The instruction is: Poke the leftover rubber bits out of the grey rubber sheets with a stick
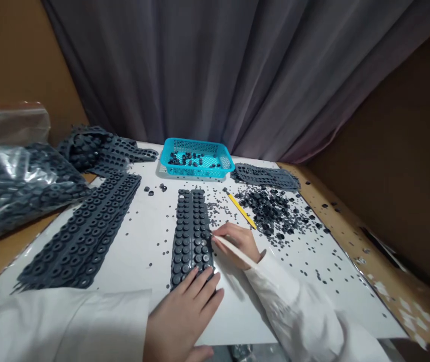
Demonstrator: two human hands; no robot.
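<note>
A narrow dark rubber strip (191, 229) of round moulded pieces lies lengthwise in the middle of the white table (139, 241). My left hand (185, 311) lies flat, its fingers stretched out on the strip's near end. My right hand (237, 241) is closed around a thin pale stick (233, 250), whose tip touches the strip's right edge. Both arms wear white sleeves.
A wider rubber strip (83, 234) lies at the left. Behind it are a heap of strips (98, 148) and a clear bag of parts (15, 176). A blue basket (197, 158) with loose pieces stands at the back. A yellow pencil (242, 211) and scattered round pieces (275, 211) lie at the right.
</note>
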